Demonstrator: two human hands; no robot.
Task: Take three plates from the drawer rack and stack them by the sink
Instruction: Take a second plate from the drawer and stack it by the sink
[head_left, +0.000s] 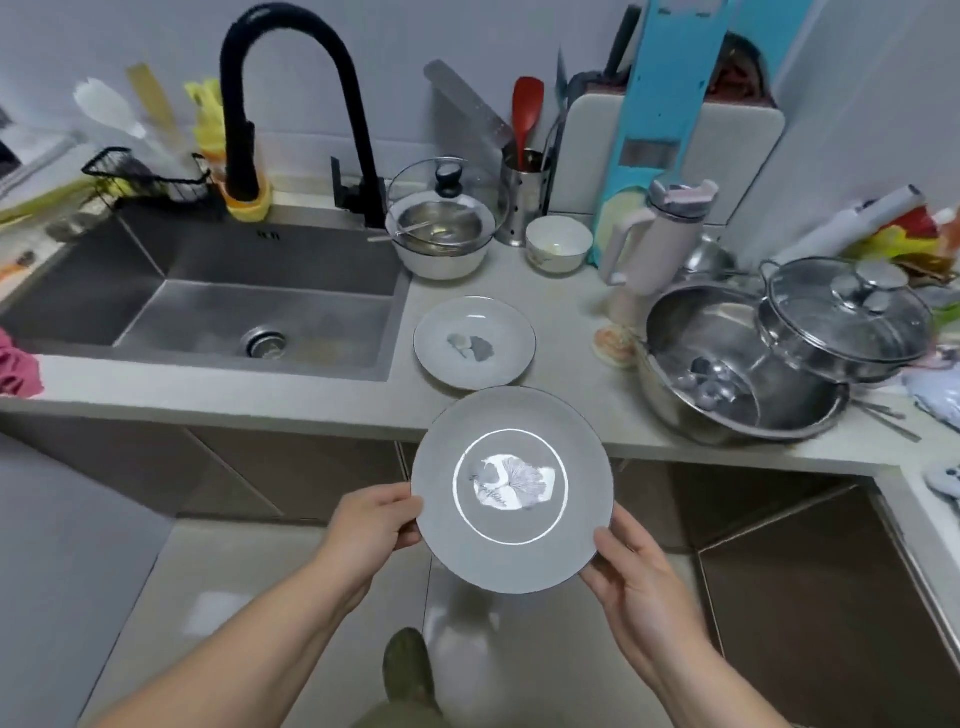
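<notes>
left hand (371, 525), right hand (631, 577) fingers clamp held plate (511, 488) rim | counter plate (474, 342) apparently just beyond

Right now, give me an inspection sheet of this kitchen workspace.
Surface: pale countertop right of the steel sink.
Job's things: one plate on the counter beside the sink; a held plate in front of the counter edge, not yet stacked.
Clutter: lidded bowl, small white bowl, utensil holder, pink tumbler, steel pot with glass lid tilted on its rim.
Grippers: left hand and right hand each grip the held plate's rim.
Cables: nothing seen.
Surroundings: black faucet, cutting boards against the wall, tiled floor.
</notes>
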